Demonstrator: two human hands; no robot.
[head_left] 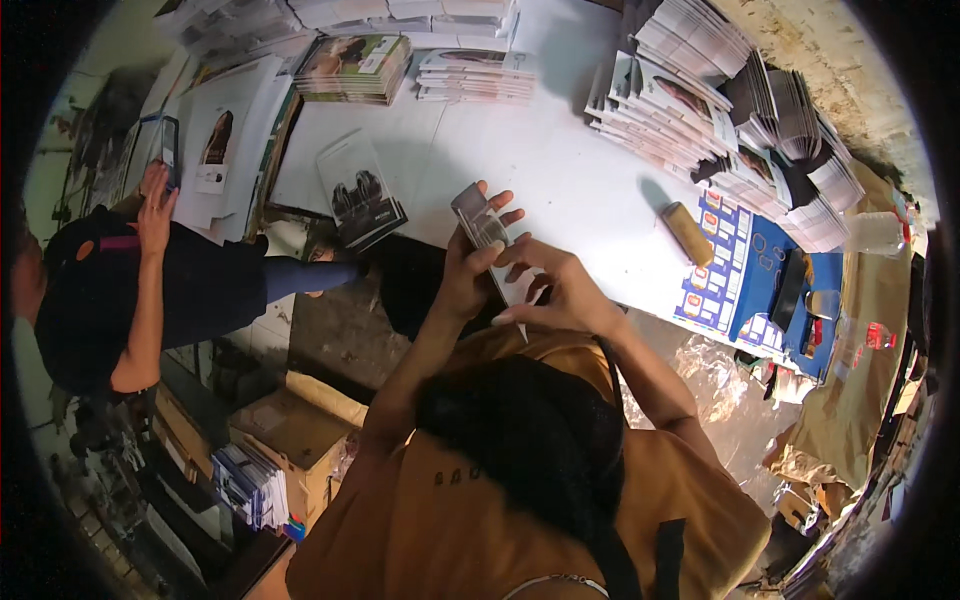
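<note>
In front of my chest my left hand (466, 268) grips a thin grey-and-white booklet (481, 226), its thumb across the cover and fingertips showing past the far edge. My right hand (562, 290) is at the booklet's near end, fingers curled and thumb at the white edge, closed on that part. Whether it holds one page or several I cannot tell. On the white table (470, 150), left of my hands, lies a small pile of dark-and-white booklets (358, 195), the top one askew.
Stacked booklets (475, 77) and magazines (352, 68) line the far side; more piles (665, 110) rise at right. A brown roll (687, 233) lies near a blue mat (765, 265). At left another person (160, 290) touches a phone (170, 150). Below stands a cardboard box (290, 425).
</note>
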